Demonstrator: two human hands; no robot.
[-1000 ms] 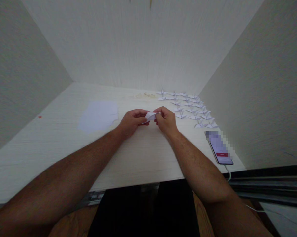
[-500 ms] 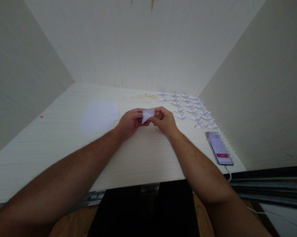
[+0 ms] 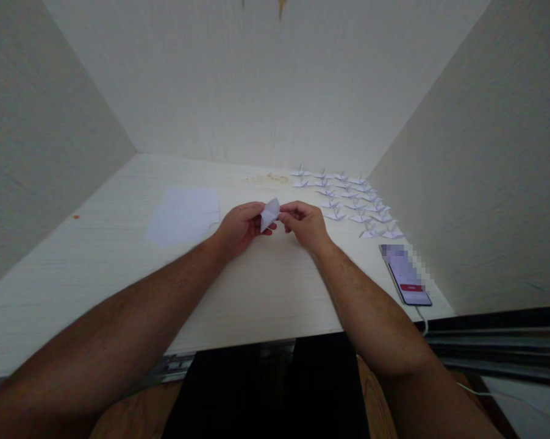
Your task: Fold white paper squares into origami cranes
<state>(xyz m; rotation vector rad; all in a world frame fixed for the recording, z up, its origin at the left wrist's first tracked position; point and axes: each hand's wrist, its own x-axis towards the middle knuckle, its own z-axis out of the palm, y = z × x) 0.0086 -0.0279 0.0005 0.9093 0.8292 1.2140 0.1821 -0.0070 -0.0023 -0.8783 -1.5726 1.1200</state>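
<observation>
A small piece of folded white paper [image 3: 270, 214] is held up over the table between both hands. My left hand [image 3: 241, 227] is closed on its left side, thumb above and fingers beneath. The thumb and forefinger of my right hand [image 3: 305, 222] pinch its right edge. The paper stands as a narrow, pointed shape with a crease across it. Some of the left fingers are hidden behind it.
Several white paper cranes [image 3: 348, 195] stand in rows at the back right. A stack of white paper sheets [image 3: 183, 213] lies left of my hands. A phone [image 3: 407, 277] with a charging cable [image 3: 422, 320] rests near the right wall. Walls enclose the table [image 3: 252, 292] on three sides.
The folded paper has turned more upright and looks narrower. My right fingers have drawn slightly right, now pinching the paper's edge. My left hand has stayed nearly in place.
</observation>
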